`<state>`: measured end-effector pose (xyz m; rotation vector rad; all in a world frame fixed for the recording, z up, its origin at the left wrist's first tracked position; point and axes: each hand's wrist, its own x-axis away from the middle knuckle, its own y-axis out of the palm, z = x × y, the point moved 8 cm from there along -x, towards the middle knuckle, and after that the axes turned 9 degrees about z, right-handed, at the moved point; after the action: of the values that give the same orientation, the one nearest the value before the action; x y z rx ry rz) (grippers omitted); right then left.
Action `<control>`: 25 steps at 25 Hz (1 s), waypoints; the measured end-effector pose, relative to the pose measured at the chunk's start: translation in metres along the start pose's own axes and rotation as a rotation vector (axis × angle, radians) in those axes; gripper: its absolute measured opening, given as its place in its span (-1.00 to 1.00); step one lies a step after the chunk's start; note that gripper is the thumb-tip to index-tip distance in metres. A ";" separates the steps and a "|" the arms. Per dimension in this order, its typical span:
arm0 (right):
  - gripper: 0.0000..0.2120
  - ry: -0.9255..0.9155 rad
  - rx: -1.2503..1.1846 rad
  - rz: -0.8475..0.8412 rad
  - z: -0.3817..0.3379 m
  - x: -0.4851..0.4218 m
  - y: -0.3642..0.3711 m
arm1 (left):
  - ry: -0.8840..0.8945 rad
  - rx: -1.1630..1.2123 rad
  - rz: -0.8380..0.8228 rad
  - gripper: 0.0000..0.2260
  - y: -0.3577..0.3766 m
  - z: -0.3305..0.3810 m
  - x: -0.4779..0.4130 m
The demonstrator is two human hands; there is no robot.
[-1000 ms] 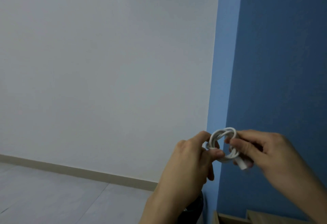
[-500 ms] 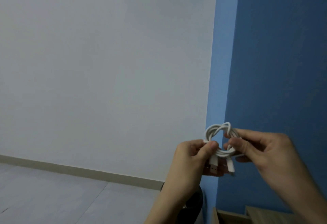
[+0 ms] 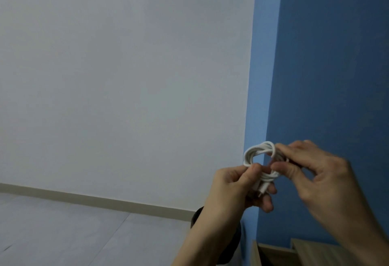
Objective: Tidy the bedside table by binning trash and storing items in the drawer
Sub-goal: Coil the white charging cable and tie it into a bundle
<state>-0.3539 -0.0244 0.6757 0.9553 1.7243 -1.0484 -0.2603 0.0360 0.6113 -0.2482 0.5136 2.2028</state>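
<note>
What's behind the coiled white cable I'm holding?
Blue wall shows behind the coiled white cable. The left hand and right hand cover its lower loops.

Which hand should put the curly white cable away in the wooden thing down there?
Probably the right hand: it pinches the coiled white cable and hangs nearer the light wooden furniture than the left hand, which also grips it.
</note>
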 end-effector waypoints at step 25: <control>-0.79 0.244 -0.172 -0.167 0.017 0.005 0.014 | 0.131 -0.032 -0.032 -0.82 -0.001 -0.002 0.005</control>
<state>-0.3378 -0.0341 0.6631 0.8692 2.0888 -0.8986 -0.2628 0.0398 0.6078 -0.4174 0.5422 2.1746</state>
